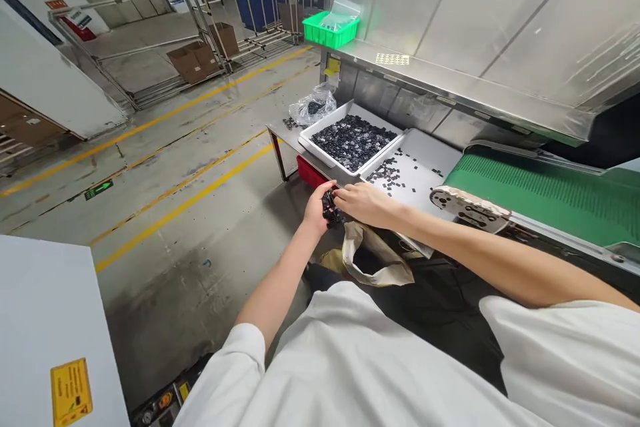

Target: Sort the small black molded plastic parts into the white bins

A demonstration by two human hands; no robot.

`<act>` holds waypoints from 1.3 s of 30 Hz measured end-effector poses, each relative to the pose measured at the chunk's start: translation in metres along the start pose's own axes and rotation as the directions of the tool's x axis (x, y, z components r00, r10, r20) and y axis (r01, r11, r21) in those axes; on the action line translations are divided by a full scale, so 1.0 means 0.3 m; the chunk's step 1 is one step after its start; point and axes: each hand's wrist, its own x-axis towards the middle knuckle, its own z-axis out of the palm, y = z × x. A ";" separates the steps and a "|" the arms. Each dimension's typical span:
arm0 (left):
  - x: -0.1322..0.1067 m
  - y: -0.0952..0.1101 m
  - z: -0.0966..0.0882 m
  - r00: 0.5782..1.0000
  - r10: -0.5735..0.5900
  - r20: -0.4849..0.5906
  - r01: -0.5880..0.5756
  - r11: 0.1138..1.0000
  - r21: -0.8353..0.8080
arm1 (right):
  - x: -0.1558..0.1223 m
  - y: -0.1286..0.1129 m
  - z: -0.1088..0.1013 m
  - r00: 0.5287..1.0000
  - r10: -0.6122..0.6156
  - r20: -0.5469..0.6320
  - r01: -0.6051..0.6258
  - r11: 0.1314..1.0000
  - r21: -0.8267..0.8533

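My left hand (315, 209) is cupped around a heap of small black plastic parts (331, 208), in front of the table's near edge. Against that heap, the bent fingers of my right hand (364, 204) are closed together; what lies between their tips is too small to make out. Just beyond my hands, a white tray (326, 159) is filled with many similar black parts. Beside it on the right, loose parts are scattered over a second white tray (425, 153). Below my right hand hangs an open beige sack (393, 275), its inside dark.
A green conveyor belt (550, 190) runs along the right. On the metal ledge sit a green bin (327, 33) and a sticker sheet (393, 59). A clear plastic bag (313, 105) lies behind the full tray, and a red bin (310, 172) stands beneath the table.
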 end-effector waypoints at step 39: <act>1.129 0.631 -0.579 0.960 -0.034 -0.279 0.187 0.819 0.543 | 0.108 1.090 0.749 0.244 0.600 0.762 -0.896 0.440 -0.059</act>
